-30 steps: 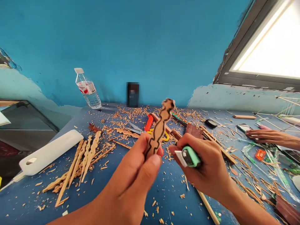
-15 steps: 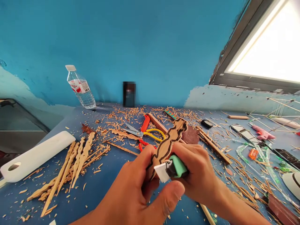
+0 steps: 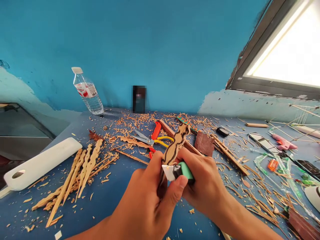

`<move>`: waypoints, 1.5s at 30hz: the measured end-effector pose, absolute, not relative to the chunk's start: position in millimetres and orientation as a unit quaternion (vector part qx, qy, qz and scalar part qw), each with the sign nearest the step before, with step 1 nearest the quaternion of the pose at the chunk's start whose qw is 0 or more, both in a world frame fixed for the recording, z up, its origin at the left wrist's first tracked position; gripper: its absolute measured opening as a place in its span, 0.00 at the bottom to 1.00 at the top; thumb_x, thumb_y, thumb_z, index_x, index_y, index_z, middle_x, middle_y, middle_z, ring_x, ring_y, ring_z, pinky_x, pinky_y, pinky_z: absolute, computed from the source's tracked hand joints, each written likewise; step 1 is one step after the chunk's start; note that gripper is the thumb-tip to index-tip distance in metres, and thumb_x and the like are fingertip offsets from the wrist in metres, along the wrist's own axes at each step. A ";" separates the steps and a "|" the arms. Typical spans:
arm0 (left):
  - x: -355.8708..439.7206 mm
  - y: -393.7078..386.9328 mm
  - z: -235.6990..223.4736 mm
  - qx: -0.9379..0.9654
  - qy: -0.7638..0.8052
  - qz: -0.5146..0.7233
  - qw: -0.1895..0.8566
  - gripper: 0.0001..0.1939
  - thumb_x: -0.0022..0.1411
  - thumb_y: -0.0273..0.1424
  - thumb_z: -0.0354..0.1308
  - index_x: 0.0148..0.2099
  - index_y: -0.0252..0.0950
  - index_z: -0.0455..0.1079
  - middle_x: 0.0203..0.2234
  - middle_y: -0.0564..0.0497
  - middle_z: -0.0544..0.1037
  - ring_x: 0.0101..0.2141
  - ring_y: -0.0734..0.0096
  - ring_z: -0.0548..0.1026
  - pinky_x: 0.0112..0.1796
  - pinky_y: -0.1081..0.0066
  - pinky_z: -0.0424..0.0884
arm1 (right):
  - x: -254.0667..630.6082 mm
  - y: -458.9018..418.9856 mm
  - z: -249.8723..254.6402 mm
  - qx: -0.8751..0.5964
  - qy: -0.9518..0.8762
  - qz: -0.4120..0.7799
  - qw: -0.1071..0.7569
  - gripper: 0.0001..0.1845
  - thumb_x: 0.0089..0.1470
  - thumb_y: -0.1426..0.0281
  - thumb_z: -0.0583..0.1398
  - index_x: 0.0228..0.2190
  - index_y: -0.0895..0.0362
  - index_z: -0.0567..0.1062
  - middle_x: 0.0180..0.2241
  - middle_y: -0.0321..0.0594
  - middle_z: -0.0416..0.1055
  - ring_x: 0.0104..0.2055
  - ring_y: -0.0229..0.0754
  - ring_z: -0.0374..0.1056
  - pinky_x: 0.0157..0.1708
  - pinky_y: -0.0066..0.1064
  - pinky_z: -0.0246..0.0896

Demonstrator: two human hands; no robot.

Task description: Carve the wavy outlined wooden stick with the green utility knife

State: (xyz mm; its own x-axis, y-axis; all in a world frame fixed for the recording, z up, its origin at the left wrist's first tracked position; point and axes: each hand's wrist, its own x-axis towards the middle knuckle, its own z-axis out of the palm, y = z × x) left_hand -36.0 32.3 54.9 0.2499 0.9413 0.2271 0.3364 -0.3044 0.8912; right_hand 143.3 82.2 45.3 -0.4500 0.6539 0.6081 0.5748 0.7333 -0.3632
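A wavy-edged strip of wood point(image 3: 176, 141) with dark outlines drawn along it is gripped in my left hand point(image 3: 147, 190), tilted up and away. My right hand point(image 3: 203, 173) is closed around a utility knife point(image 3: 186, 170) with a green and black handle. Its wide, short blade point(image 3: 169, 172) lies against the near part of the wood, pointing left. My left thumb presses by the knife's head. The lower end of the strip is hidden in my fingers. Beyond my hands lie scissors point(image 3: 143, 138) with a yellow and red handle.
Several carved wooden sticks point(image 3: 82, 166) are piled at left beside a white board with a handle hole point(image 3: 42, 163). A water bottle point(image 3: 88, 91) stands by the wall. Shavings cover much of the blue table point(image 3: 110, 206). At right lie a pink glue gun point(image 3: 283, 142) and a brown sandpaper-like piece point(image 3: 204, 143).
The blade has moved slightly up along the wood, and my left thumb has drawn in against the knife. The strip's far end has shifted left. The whole view has moved a little.
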 end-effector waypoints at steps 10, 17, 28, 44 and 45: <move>-27.3 33.4 69.7 0.587 0.515 0.457 0.427 0.17 0.78 0.48 0.56 0.39 0.43 0.67 0.20 0.60 0.64 0.26 0.70 0.69 0.33 0.72 0.75 | 138.3 87.6 37.4 -0.413 -0.814 -0.057 0.404 0.05 0.61 0.74 0.59 0.38 0.52 0.68 0.29 0.38 0.76 0.26 0.42 0.68 0.27 0.35 0.46; -30.6 23.1 75.6 0.533 0.498 0.451 0.514 0.19 0.70 0.48 0.67 0.51 0.44 0.69 0.36 0.53 0.78 0.36 0.68 0.81 0.39 0.73 0.84 | 151.6 98.4 52.1 -0.316 -0.849 0.067 0.419 0.08 0.52 0.74 0.57 0.33 0.50 0.63 0.23 0.25 0.66 0.21 0.33 0.54 0.24 0.27 0.50; -22.1 21.1 66.4 0.577 0.510 0.469 0.433 0.18 0.65 0.52 0.67 0.41 0.46 0.70 0.22 0.57 0.71 0.24 0.68 0.72 0.26 0.73 0.76 | 155.4 97.0 55.4 -0.285 -0.862 0.166 0.386 0.07 0.46 0.75 0.55 0.29 0.52 0.68 0.23 0.25 0.67 0.23 0.30 0.56 0.24 0.26 0.49; -29.7 26.6 69.7 0.638 0.524 0.402 0.397 0.14 0.71 0.45 0.62 0.39 0.43 0.67 0.20 0.61 0.69 0.20 0.72 0.64 0.24 0.71 0.61 | 151.6 90.8 52.3 -0.306 -0.864 0.146 0.371 0.04 0.58 0.69 0.58 0.31 0.51 0.67 0.23 0.27 0.67 0.21 0.33 0.57 0.22 0.27 0.51; -28.8 26.8 68.1 0.632 0.527 0.402 0.401 0.13 0.73 0.46 0.60 0.42 0.43 0.68 0.20 0.61 0.70 0.21 0.71 0.65 0.25 0.71 0.63 | 150.9 90.4 50.4 -0.316 -0.862 0.137 0.371 0.04 0.58 0.69 0.58 0.31 0.50 0.66 0.23 0.27 0.67 0.21 0.33 0.57 0.22 0.28 0.50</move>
State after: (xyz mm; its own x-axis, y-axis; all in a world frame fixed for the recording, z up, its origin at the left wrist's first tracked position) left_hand -28.8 26.8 68.1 0.1213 0.9889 0.0862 0.3436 -0.1233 0.9310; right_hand 150.9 90.4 50.4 -0.5246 0.6464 0.5541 0.4429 0.7630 -0.4707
